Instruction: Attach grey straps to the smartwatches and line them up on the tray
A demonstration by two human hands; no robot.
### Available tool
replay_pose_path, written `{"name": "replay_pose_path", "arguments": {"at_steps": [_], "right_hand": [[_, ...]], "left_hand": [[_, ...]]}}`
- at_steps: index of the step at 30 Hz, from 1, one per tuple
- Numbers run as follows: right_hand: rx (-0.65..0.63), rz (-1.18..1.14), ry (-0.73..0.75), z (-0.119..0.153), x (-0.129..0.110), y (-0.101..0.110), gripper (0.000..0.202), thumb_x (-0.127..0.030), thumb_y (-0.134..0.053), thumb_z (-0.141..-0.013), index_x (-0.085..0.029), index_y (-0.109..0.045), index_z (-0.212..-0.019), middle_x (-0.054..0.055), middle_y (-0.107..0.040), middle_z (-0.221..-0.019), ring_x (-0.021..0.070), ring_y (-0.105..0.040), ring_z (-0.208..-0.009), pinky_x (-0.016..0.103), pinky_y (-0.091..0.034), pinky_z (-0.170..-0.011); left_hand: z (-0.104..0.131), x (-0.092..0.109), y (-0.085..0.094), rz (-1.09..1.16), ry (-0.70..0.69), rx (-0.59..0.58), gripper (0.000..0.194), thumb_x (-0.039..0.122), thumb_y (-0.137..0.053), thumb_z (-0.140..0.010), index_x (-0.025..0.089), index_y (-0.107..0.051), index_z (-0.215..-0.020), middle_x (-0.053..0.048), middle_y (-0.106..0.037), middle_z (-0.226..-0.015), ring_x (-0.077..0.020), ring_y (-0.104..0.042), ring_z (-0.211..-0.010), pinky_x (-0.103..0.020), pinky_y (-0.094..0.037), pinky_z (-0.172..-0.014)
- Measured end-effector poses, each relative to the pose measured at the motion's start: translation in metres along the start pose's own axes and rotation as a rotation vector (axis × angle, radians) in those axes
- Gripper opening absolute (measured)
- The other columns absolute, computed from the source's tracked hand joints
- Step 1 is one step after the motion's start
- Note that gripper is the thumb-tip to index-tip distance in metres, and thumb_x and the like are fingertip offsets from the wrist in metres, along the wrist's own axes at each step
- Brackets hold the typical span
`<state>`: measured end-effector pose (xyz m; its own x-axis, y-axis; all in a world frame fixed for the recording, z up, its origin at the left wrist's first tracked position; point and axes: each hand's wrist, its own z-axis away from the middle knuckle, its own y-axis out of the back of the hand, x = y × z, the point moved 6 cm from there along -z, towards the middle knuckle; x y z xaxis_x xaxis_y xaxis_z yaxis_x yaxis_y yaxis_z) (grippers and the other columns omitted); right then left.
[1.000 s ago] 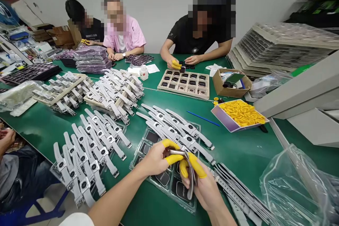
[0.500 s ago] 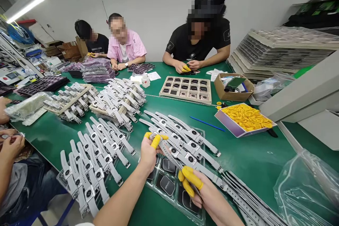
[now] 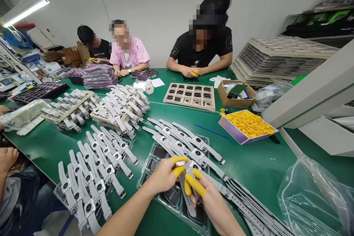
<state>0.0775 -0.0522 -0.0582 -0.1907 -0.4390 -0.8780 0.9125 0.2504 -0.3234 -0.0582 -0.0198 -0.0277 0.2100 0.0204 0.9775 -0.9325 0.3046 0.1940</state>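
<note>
My left hand [image 3: 168, 173], with yellow finger covers, pinches a small silver-edged watch body [image 3: 181, 163]. Close beside it, my right hand [image 3: 203, 190] wears yellow covers too and grips a grey watch strap [image 3: 188, 199], whose free end hangs down between my hands. Beneath them lies a clear plastic tray [image 3: 141, 177] with black square pieces in its pockets. Grey-strapped watches [image 3: 197, 152] lie face down across the tray's far part. A fanned stack of loose grey straps [image 3: 256, 202] is at the right of my right hand.
More grey-strapped watches [image 3: 88, 177] lie on trays at the left. Beyond are a beige tray [image 3: 190, 106], a cardboard box [image 3: 235, 99], a box of yellow finger covers [image 3: 247, 125] and a blue stick [image 3: 211, 131]. Several people sit around. A plastic bag [image 3: 312, 195] lies right.
My left hand has moved right and down, bringing the watch body close to my right hand. The strap now hangs down between my hands instead of stretching across them. The view has shifted slightly.
</note>
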Motion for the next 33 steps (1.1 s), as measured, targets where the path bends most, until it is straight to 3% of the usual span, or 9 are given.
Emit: {"name": "replay_pose_path", "arguments": {"at_steps": [2,4,9,15,21,24,28,31,33], "right_hand": [[0.012,-0.036,-0.013,0.000,0.003,-0.004,0.053,-0.071,-0.076,-0.081,-0.021,-0.059,-0.087,-0.003,-0.057,-0.064,0.0097,-0.044,-0.049,0.025,-0.039,-0.051],[0.016,-0.056,-0.033,0.000,0.005,-0.006,0.053,-0.070,-0.077,-0.080,-0.021,-0.060,-0.089,-0.005,-0.055,-0.060,0.0083,-0.040,-0.046,0.023,-0.035,-0.048],[-0.036,-0.104,-0.098,-0.001,0.008,-0.008,0.050,-0.064,-0.080,-0.077,-0.019,-0.059,-0.084,-0.009,-0.043,-0.051,0.0052,-0.023,-0.040,0.020,-0.023,-0.039],[-0.019,-0.230,-0.062,-0.004,0.004,-0.010,0.044,-0.057,-0.080,-0.080,-0.019,-0.058,-0.084,-0.011,-0.039,-0.050,0.0037,-0.019,-0.041,0.019,-0.022,-0.040],[0.057,-0.362,-0.049,-0.004,0.003,-0.009,0.052,-0.058,-0.087,-0.071,-0.021,-0.052,-0.077,-0.012,-0.034,-0.049,0.0036,-0.017,-0.042,0.019,-0.023,-0.040],[0.095,-0.345,-0.055,-0.004,0.008,-0.004,0.052,-0.060,-0.086,-0.072,-0.022,-0.051,-0.076,-0.012,-0.034,-0.049,0.0039,-0.016,-0.043,0.019,-0.023,-0.040],[0.124,-0.265,-0.098,-0.004,0.015,0.002,0.054,-0.062,-0.085,-0.070,-0.022,-0.049,-0.075,-0.012,-0.033,-0.049,0.0038,-0.014,-0.043,0.019,-0.021,-0.039],[0.092,-0.209,-0.131,-0.002,0.015,0.000,0.053,-0.061,-0.084,-0.071,-0.022,-0.048,-0.074,-0.013,-0.032,-0.049,0.0034,-0.014,-0.042,0.018,-0.020,-0.039],[0.054,-0.195,-0.119,-0.002,0.011,-0.002,0.051,-0.061,-0.082,-0.073,-0.022,-0.049,-0.074,-0.013,-0.031,-0.048,0.0033,-0.014,-0.042,0.018,-0.020,-0.039]], "left_hand": [[0.004,0.007,-0.006,-0.225,-0.158,-0.037,0.047,0.012,-0.052,-0.090,0.021,-0.069,-0.133,-0.011,-0.072,-0.131,-0.0260,-0.067,-0.121,-0.042,-0.055,-0.107],[0.005,0.008,-0.006,-0.304,-0.242,-0.059,0.061,0.003,-0.048,-0.083,0.022,-0.066,-0.138,-0.011,-0.069,-0.137,-0.0252,-0.064,-0.128,-0.043,-0.049,-0.115],[0.004,0.007,-0.003,-0.309,-0.310,-0.105,0.064,-0.001,-0.045,-0.081,0.022,-0.066,-0.137,-0.011,-0.067,-0.139,-0.0234,-0.063,-0.129,-0.042,-0.050,-0.114],[0.004,0.007,-0.002,-0.335,-0.263,-0.064,0.056,0.004,-0.043,-0.089,0.023,-0.065,-0.137,-0.010,-0.069,-0.132,-0.0231,-0.065,-0.124,-0.042,-0.053,-0.109],[0.009,0.012,-0.005,-0.348,-0.247,-0.109,0.049,0.017,-0.042,-0.100,0.021,-0.056,-0.146,-0.013,-0.064,-0.135,-0.0233,-0.062,-0.124,-0.042,-0.051,-0.111],[0.011,0.016,-0.006,-0.373,-0.225,-0.144,0.048,0.024,-0.039,-0.105,0.021,-0.053,-0.150,-0.013,-0.061,-0.140,-0.0239,-0.060,-0.128,-0.041,-0.049,-0.115],[0.013,0.019,-0.008,-0.622,-0.265,-0.156,0.047,0.021,-0.046,-0.098,0.018,-0.059,-0.143,-0.015,-0.064,-0.130,-0.0277,-0.062,-0.120,-0.043,-0.055,-0.107],[0.014,0.019,-0.009,-0.753,-0.311,-0.183,0.044,0.022,-0.049,-0.095,0.017,-0.063,-0.137,-0.015,-0.065,-0.122,-0.0286,-0.063,-0.113,-0.043,-0.057,-0.101],[0.014,0.020,-0.006,-0.705,-0.314,-0.189,0.043,0.021,-0.046,-0.098,0.018,-0.063,-0.136,-0.014,-0.066,-0.122,-0.0272,-0.063,-0.115,-0.042,-0.056,-0.103]]}}
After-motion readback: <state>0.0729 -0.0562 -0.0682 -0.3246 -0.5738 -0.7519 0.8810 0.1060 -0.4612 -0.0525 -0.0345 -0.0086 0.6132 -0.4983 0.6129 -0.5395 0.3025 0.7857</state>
